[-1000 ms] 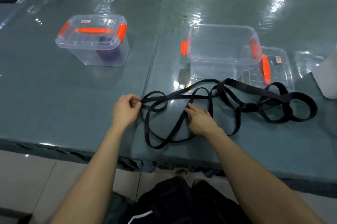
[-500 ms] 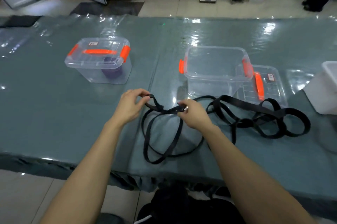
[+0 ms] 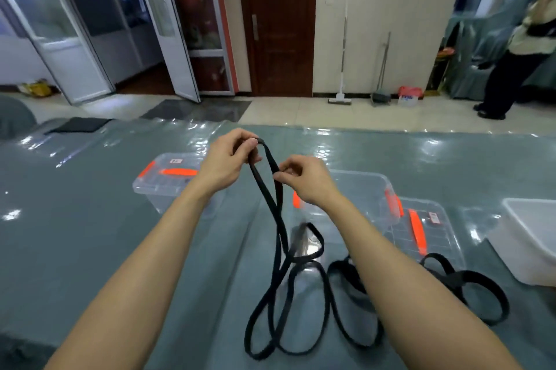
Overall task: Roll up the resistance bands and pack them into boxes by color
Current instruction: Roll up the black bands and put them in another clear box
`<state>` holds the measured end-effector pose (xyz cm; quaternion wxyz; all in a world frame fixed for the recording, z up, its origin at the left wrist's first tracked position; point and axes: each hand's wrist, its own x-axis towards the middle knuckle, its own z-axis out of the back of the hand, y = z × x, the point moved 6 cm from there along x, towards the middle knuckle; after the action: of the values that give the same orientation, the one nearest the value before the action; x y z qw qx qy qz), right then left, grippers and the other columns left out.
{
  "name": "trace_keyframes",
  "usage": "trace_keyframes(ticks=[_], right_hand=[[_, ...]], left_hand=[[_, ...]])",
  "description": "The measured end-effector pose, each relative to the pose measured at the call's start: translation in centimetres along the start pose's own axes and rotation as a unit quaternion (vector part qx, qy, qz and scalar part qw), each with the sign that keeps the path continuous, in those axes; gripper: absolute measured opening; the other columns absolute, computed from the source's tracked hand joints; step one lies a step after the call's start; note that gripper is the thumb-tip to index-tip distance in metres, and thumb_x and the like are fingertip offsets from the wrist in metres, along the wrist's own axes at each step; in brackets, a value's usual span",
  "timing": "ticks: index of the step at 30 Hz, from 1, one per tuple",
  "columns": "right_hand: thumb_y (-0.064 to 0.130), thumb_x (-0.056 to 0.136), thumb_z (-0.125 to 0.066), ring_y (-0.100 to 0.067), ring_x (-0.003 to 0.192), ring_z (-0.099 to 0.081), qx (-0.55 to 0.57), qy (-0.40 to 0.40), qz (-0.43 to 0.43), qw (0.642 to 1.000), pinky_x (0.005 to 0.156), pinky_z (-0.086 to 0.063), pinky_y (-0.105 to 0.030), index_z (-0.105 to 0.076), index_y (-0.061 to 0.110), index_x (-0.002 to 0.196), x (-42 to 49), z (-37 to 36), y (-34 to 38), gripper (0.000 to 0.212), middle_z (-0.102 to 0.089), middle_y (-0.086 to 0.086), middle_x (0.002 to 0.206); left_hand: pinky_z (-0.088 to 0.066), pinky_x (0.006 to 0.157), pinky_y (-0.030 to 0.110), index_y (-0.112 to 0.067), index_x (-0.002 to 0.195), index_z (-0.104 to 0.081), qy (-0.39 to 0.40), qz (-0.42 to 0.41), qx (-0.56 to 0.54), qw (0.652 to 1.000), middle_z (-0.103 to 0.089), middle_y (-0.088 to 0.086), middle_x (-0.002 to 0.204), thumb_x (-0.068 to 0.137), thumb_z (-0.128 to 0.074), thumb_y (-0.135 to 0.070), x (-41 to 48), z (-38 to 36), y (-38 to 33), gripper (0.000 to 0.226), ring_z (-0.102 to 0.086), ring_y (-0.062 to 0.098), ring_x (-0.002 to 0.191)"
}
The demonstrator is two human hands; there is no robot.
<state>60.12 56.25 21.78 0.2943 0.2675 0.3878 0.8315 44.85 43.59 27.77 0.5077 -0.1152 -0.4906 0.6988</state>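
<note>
- Long black flat rubber resistance band (image 3: 280,225): one end loop now raised, just left of the open clear plastic box w/ orange latches (image 3: 368,189); rest lies tangled in front of it.
- Left hand (image 3: 224,165) pinches loop top; right hand (image 3: 304,180) pinches a strand just below.
- 0.5 s ago both hands held it low & flat, so prob. an end is found; rolling can start.
- Closed clear lidded box (image 3: 164,181): well left of open box.

Matt black rubbery resistance bands (image 3: 279,219); glossy clear plastic boxes (image 3: 367,189), orange plastic clips (image 3: 391,201); shiny crinkled film (image 3: 436,153) over grey-green tablecloth (image 3: 75,234).
</note>
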Motion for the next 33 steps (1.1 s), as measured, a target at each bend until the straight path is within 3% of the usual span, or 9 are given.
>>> trace_keyframes(ticks=[5, 8, 11, 14, 19, 22, 26, 30, 33], right_hand=[[0.027, 0.087, -0.085, -0.008, 0.067, -0.067, 0.003, -0.127, 0.116, 0.985, 0.071, -0.058, -0.033, -0.076, 0.024, 0.096, 5.4, 7.7, 10.7, 0.014, -0.072, 0.006, 0.069], [0.032, 0.097, -0.08, -0.015, 0.072, -0.077, 0.048, -0.067, 0.17, 0.982, 0.074, -0.064, -0.037, -0.072, 0.027, 0.122, 7.6, 10.9, 16.1, 0.026, -0.077, 0.001, 0.08], [0.021, 0.108, -0.066, -0.028, 0.076, -0.081, 0.128, -0.012, 0.199, 0.971, 0.071, -0.068, -0.04, -0.073, 0.022, 0.126, 8.7, 12.6, 19.6, 0.019, -0.079, -0.006, 0.091], [0.009, 0.106, -0.067, -0.032, 0.081, -0.082, 0.152, 0.005, 0.219, 0.964, 0.077, -0.069, -0.048, -0.07, 0.015, 0.131, 9.4, 13.7, 22.0, 0.026, -0.078, -0.013, 0.093], [0.017, 0.099, -0.077, -0.029, 0.084, -0.082, 0.121, 0.033, 0.211, 0.97, 0.079, -0.068, -0.048, -0.073, 0.017, 0.113, 10.3, 14.5, 24.3, 0.015, -0.08, -0.008, 0.099], [0.018, 0.098, -0.078, -0.024, 0.081, -0.082, 0.11, -0.007, 0.224, 0.968, 0.078, -0.068, -0.04, -0.076, 0.021, 0.111, 10.7, 15.6, 25.1, 0.013, -0.081, -0.004, 0.097], [0.009, 0.098, -0.078, -0.021, 0.077, -0.078, 0.145, -0.026, 0.227, 0.963, 0.075, -0.065, -0.034, -0.078, 0.01, 0.114, 10.8, 16.6, 26.0, 0.016, -0.081, -0.009, 0.097], [0.005, 0.101, -0.073, -0.017, 0.074, -0.074, 0.166, -0.027, 0.238, 0.957, 0.073, -0.064, -0.03, -0.077, 0.006, 0.118, 10.0, 16.5, 26.0, 0.018, -0.076, -0.003, 0.087], [0.003, 0.105, -0.065, -0.017, 0.078, -0.074, 0.204, 0.0, 0.231, 0.951, 0.077, -0.064, -0.029, -0.077, 0.006, 0.121, 9.1, 16.2, 25.5, 0.019, -0.075, -0.001, 0.086]], left_hand=[[-0.056, 0.068, 0.014, -0.007, 0.116, -0.071, -0.089, -0.105, 0.033, 0.99, -0.076, 0.01, 0.089, 0.113, -0.056, -0.015, 5.9, 6.7, -9.8, 0.017, -0.075, 0.008, 0.077], [-0.063, 0.076, 0.021, -0.019, 0.117, -0.076, -0.101, -0.133, 0.009, 0.986, -0.079, 0.007, 0.098, 0.113, -0.059, -0.022, 8.1, 9.7, -14.3, 0.018, -0.079, 0.014, 0.089], [-0.064, 0.082, 0.024, -0.03, 0.114, -0.079, -0.114, -0.169, 0.028, 0.979, -0.081, -0.004, 0.1, 0.111, -0.062, -0.026, 9.3, 11.3, -17.1, 0.018, -0.079, 0.013, 0.094], [-0.06, 0.082, 0.018, -0.033, 0.115, -0.08, -0.108, -0.193, 0.048, 0.974, -0.081, -0.01, 0.103, 0.11, -0.065, -0.027, 10.0, 12.2, -19.0, 0.017, -0.077, 0.006, 0.098], [-0.064, 0.091, 0.026, -0.025, 0.124, -0.081, -0.095, -0.217, 0.078, 0.968, -0.081, -0.01, 0.108, 0.108, -0.067, -0.029, 10.6, 13.5, -20.8, 0.022, -0.077, 0.005, 0.102], [-0.065, 0.091, 0.036, -0.023, 0.127, -0.078, -0.104, -0.219, 0.075, 0.967, -0.081, -0.002, 0.105, 0.105, -0.072, -0.029, 11.0, 14.2, -20.6, 0.024, -0.079, 0.014, 0.099], [-0.066, 0.086, 0.03, -0.019, 0.125, -0.075, -0.062, -0.201, -0.022, 0.977, -0.083, 0.004, 0.104, 0.102, -0.077, -0.021, 11.5, 13.4, -18.2, 0.024, -0.081, 0.019, 0.099], [-0.06, 0.102, 0.041, -0.015, 0.136, -0.074, 0.008, -0.148, -0.139, 0.979, -0.081, 0.007, 0.123, 0.105, -0.072, -0.022, 11.3, 9.7, -14.2, 0.032, -0.077, 0.025, 0.12], [-0.06, 0.108, 0.045, -0.017, 0.134, -0.076, 0.043, -0.12, -0.262, 0.957, -0.079, 0.016, 0.126, 0.102, -0.076, -0.03, 10.7, 7.2, -12.2, 0.035, -0.075, 0.032, 0.123]])
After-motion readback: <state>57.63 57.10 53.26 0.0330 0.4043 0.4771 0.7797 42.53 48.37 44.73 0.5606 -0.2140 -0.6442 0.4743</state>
